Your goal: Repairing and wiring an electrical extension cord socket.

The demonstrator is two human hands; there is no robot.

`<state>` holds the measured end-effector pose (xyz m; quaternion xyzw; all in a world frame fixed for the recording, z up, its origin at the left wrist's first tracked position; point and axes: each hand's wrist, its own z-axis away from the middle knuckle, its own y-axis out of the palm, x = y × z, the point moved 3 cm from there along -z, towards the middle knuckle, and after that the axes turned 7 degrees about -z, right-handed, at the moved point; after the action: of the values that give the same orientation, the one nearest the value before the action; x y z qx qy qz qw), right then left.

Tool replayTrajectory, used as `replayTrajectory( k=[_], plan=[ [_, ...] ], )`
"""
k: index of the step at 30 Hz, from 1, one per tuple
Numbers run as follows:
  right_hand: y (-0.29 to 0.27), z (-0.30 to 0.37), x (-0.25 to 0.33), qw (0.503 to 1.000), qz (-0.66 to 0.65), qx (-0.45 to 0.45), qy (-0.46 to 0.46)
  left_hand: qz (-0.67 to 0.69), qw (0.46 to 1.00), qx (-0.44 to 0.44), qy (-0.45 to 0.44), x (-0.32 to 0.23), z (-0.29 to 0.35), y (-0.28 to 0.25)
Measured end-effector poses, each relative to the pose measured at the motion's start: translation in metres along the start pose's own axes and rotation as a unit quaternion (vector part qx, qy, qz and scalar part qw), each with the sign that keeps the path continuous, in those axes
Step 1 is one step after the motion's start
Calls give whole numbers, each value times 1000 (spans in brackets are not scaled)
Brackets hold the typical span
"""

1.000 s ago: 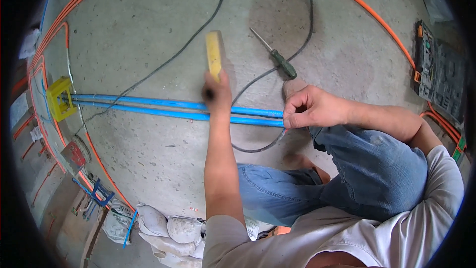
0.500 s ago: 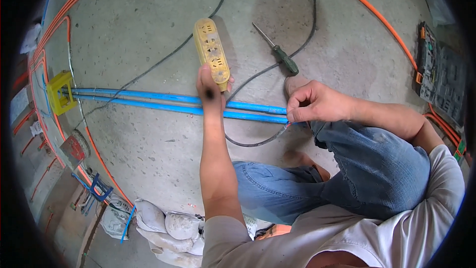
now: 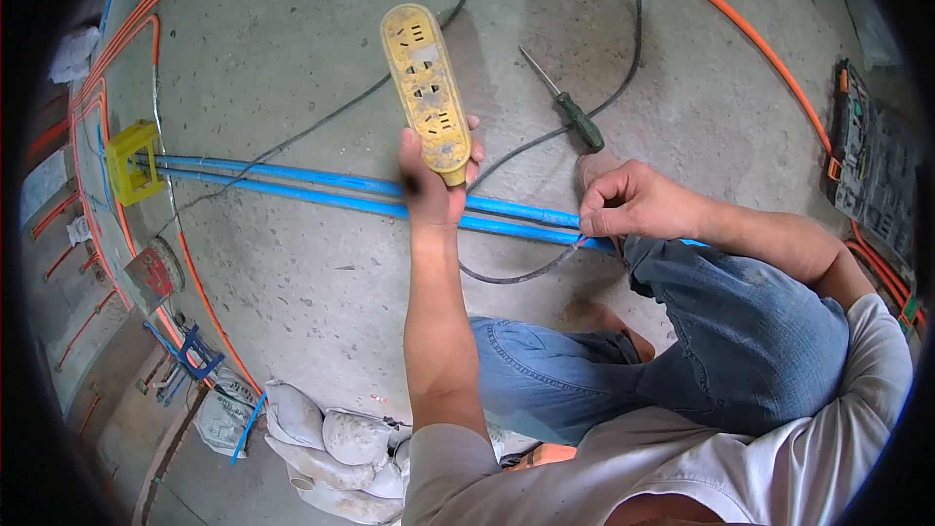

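My left hand grips the lower end of a dusty yellow power strip, its socket face turned up. Fingers and thumb wrap round its sides. At the right, my right hand pinches the end of a dark cable, where thin reddish wires show at the fingertips; the very tips are hidden. That cable curves across the floor below the left hand. Two blue conduits run on the floor beneath both hands. A screwdriver with a green handle lies beyond my right hand.
A yellow bracket stands at the conduits' left end. An open toolbox lies far right. Orange conduits cross the floor at right and left. White sacks are piled at the lower left, and my bent knee rises below the right hand.
The power strip has come up a little in my left hand and looks larger and nearer. My right hand keeps its pinch on the cable end. The whole view has shifted slightly.
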<state>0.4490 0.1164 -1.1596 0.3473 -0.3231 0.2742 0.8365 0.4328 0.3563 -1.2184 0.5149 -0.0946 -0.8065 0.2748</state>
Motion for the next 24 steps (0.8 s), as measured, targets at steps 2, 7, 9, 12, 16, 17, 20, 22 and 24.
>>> replayTrajectory(
  k=[2, 7, 9, 12, 16, 17, 20, 22, 24],
  plan=[
    [0, -2, 2, 1000, 4, 3, 9, 9, 1000, 9, 2, -3, 3, 0],
    [-4, -1, -6, 999, -25, -7, 44, 86, 994, 51, 35, -12, 6, 14],
    [-3, -1, -5, 999, -25, -10, 45, 24, 998, 39, 40, -13, 6, 16],
    [0, -4, -4, 999, -23, -6, 40, -51, 998, 29, 16, -10, 4, 2],
    [-1, -4, -5, 999, -20, -8, 29, -93, 995, -43, 21, -12, 9, 14],
    [-1, -4, -4, 999, -21, -7, 30, -93, 994, -44, 21, -11, 10, 16],
    [0, -3, -5, 996, -42, -22, 78, -245, 957, -131, 82, -17, 14, 21],
    [-1, -4, -6, 998, -22, -22, 54, -407, 882, -154, 181, -29, 19, 32],
    [1, -5, -5, 998, -21, -19, 60, -421, 869, -169, 198, -29, 23, 36]
  ],
)
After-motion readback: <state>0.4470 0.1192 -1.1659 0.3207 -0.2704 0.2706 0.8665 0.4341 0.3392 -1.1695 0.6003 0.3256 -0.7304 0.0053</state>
